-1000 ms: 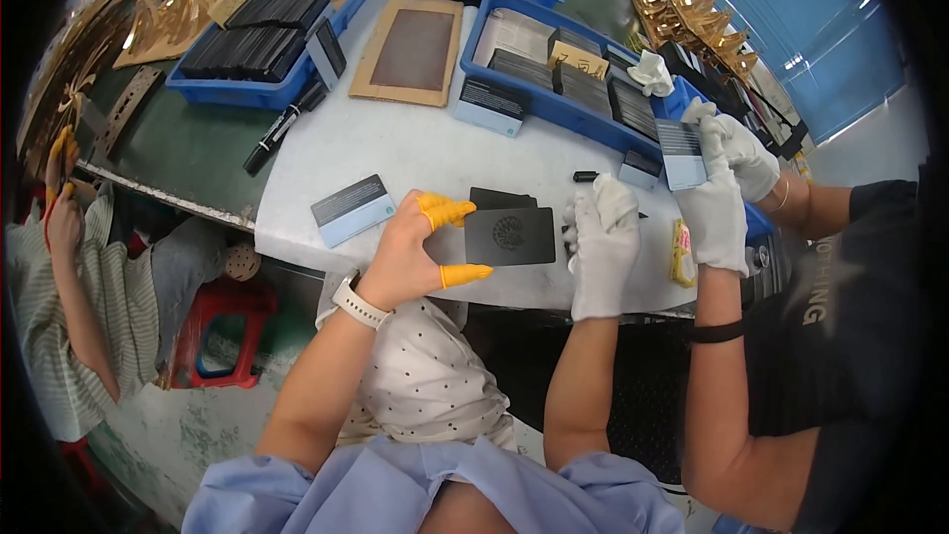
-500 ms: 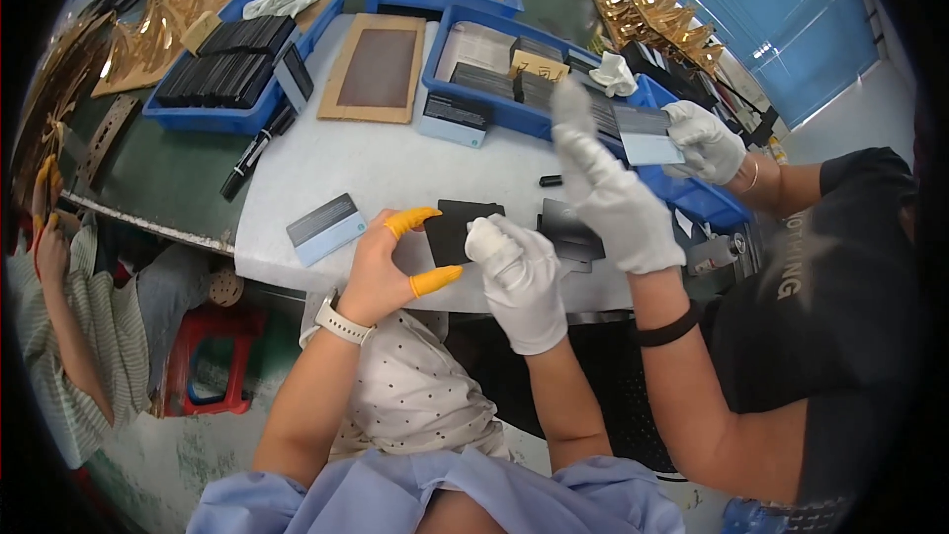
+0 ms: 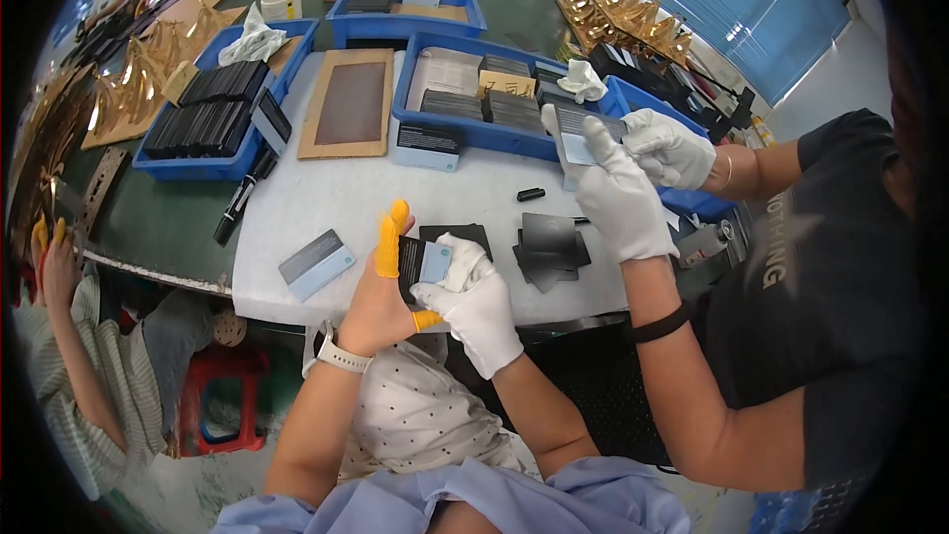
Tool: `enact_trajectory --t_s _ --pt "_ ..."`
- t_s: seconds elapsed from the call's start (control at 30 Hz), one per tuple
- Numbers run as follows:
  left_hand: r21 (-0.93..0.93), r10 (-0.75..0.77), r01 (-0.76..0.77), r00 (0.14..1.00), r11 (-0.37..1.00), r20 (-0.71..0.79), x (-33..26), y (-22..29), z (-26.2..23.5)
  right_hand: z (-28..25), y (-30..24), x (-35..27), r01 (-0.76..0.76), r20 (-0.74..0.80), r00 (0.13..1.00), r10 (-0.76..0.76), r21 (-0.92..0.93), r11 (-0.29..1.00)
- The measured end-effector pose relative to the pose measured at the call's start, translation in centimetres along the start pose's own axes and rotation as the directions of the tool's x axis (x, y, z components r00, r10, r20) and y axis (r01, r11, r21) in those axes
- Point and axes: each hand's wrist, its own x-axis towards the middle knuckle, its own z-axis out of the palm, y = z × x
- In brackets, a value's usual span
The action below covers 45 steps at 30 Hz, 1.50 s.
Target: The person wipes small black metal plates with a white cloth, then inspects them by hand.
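At the near edge of a white-covered worktable [image 3: 326, 193], a worker's bare left hand [image 3: 381, 292], its thumb and forefinger capped in orange rubber finger cots, pinches a small flat black card with a pale blue panel [image 3: 423, 262], while the white-gloved right hand [image 3: 474, 302] closes on the same card from the 3 o'clock side, apparently steadying it edge-on for wiping or inspection; how firmly the glove grips is hard to judge from this angle. The cots and glove likely keep fingerprints off the dark faces. A loose stack of black cards [image 3: 549, 247] lies at 3 o'clock from the hands, within easy reach, and a grey-and-blue card [image 3: 316, 262] rests at 9 o'clock. At 2 o'clock a co-worker's two white-gloved hands [image 3: 633, 173] hold another card above the table's far corner. Beyond, at 12 o'clock, blue plastic trays [image 3: 465, 133] hold sorted dark cards; a brown cardboard sheet [image 3: 351, 104] and a black marker [image 3: 237, 208] lie at 11 o'clock. Blue window blinds [image 3: 761, 0] light the workshop.
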Motion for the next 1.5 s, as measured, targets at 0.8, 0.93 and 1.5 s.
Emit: enact_trajectory --t_s 0.8,0.93,1.5 --pt "0.385 -0.055 0.026 0.996 0.922 0.065 -0.1 1.4 0.2 -1.0 0.0 -0.4 -0.015 -0.158 0.987 0.036 0.132 0.991" --pt "0.401 -0.071 0.047 0.996 0.915 0.045 -0.1 1.5 0.4 -1.1 0.3 -0.3 0.007 -0.154 0.988 0.015 0.139 0.99" --pt "0.41 -0.086 0.071 0.996 0.909 0.019 -0.4 1.7 0.4 -1.4 1.6 -0.2 0.054 -0.138 0.99 -0.041 0.091 0.994"
